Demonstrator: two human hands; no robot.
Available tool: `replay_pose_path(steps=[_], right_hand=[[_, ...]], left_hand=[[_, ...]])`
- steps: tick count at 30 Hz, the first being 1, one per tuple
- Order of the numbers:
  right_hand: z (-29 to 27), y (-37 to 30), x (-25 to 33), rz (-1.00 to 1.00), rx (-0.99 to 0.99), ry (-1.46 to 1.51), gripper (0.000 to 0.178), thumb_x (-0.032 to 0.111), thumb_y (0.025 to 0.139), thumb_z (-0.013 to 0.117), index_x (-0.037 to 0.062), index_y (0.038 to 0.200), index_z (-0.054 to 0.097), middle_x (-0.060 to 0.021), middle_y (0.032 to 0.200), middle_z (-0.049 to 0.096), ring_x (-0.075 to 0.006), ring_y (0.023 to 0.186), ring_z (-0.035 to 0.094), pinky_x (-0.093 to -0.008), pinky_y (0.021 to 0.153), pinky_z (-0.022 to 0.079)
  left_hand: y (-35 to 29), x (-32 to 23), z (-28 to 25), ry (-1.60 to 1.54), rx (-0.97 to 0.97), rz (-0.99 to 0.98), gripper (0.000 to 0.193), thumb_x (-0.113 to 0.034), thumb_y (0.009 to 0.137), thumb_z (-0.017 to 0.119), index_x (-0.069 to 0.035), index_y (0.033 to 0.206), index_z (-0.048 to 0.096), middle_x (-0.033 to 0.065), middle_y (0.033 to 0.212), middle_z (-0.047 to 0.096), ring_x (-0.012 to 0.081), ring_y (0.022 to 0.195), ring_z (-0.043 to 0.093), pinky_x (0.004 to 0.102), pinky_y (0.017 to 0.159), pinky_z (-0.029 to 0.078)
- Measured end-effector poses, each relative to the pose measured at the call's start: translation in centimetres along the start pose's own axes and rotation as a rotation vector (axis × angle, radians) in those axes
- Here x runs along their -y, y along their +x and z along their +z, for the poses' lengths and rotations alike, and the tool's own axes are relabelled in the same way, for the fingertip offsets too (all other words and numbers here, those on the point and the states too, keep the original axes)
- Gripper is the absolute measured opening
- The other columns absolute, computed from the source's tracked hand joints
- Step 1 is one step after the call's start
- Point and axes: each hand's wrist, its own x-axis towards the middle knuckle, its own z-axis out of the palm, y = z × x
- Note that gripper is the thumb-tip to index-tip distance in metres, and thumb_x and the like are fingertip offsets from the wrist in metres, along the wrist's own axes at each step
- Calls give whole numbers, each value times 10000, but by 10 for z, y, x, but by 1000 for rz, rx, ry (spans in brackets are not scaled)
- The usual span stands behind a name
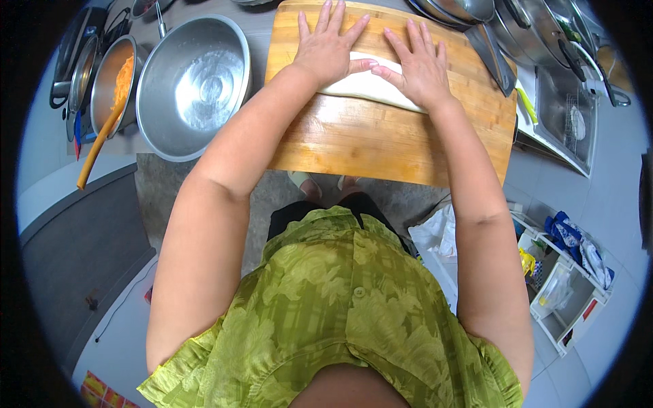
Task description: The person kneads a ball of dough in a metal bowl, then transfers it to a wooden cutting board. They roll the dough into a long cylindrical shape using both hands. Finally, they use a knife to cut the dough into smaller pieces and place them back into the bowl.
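Note:
A long pale roll of dough (371, 88) lies crosswise on the wooden board (381, 146), toward its far side. My left hand (330, 51) rests over the left part of the roll with its fingers spread and pointing away. On the right part lies my right hand (418, 68), its fingers also spread, the palm's edge against the dough. The two thumbs nearly meet over the middle of the roll. Neither hand grips anything, though both hide parts of the dough.
Left of the board stands a large steel bowl (194, 88), with a pan of orange food (124, 81) and a wooden-handled utensil (102, 143) beyond it. A cleaver (496, 61) lies at the board's right edge, near steel pots (527, 34) and a sink (564, 112).

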Motion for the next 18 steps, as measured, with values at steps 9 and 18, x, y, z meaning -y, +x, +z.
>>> replay_pose_path(steps=[9, 18], right_hand=[[-32, -117, 63, -185, 98, 258, 724, 450, 895, 671, 101, 1495, 464, -113, 1595, 384, -371, 1462, 343, -571, 1185, 277], [-37, -178, 110, -70, 5, 305, 756, 511, 866, 694, 123, 1478, 477, -120, 1579, 389, -348, 1439, 371, -649, 1149, 251]], left_hand=[[-118, -27, -14, -271, -6, 356, 634, -461, 982, 536, -243, 1560, 393, 186, 1557, 399, 356, 1426, 405, 551, 1176, 292], [-197, -61, -11, -497, 16, 201, 680, -339, 908, 670, -163, 1522, 435, 123, 1621, 326, 310, 1478, 335, 604, 1163, 264]])
